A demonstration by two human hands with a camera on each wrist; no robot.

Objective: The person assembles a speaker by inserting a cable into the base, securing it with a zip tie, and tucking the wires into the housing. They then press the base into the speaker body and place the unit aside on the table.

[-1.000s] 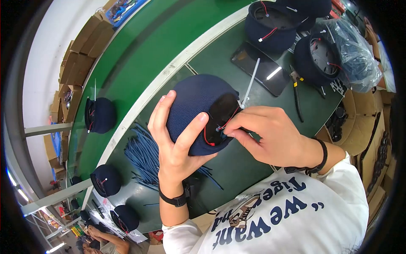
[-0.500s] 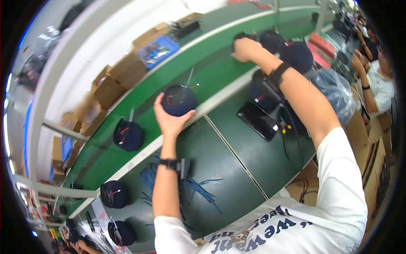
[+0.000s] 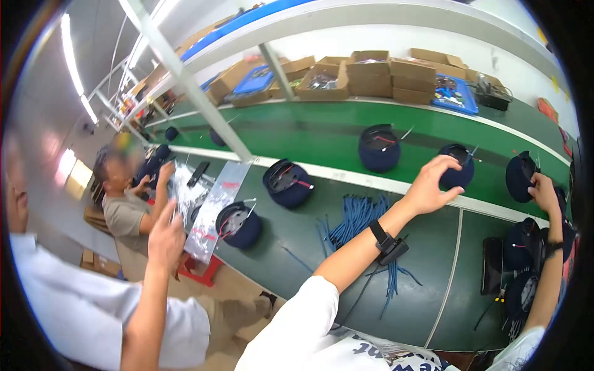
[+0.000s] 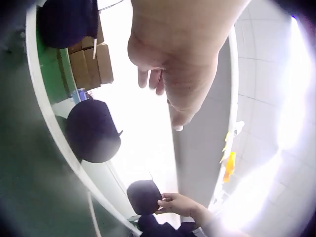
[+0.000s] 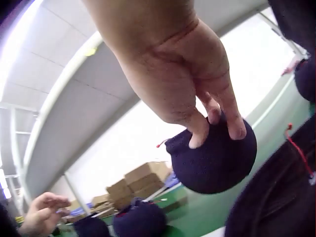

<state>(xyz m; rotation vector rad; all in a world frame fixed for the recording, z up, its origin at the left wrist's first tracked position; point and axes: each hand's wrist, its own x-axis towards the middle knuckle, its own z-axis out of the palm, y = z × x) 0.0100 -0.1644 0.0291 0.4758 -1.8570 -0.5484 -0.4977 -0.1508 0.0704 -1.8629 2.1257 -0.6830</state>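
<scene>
Above a dark blue round cover [image 3: 456, 176] on the green belt hovers my left hand [image 3: 430, 185], its fingers spread and bent, holding nothing. The left wrist view shows the left hand [image 4: 173, 64] apart from the covers. At the right, my right hand [image 3: 544, 195] grips the rim of another dark blue cover [image 3: 518, 176]. Seen from the right wrist, the thumb and fingers of the right hand [image 5: 197, 94] pinch the held cover [image 5: 215, 160]. Red wires and a pale tie show on the cover below my left hand.
Blue strips [image 3: 359, 219] lie on the table [image 3: 421, 260]. More covers stand on the belt [image 3: 297, 127] and table, such as one [image 3: 288, 184] left of the strips. A phone [image 3: 492, 266] and more covers are at right. Two people are at left; boxes [image 3: 413, 80] line the back.
Both hands have left the cover they worked on together. My left hand set it on the belt and let go; my right hand reached out and took hold of another. The head view turned left.
</scene>
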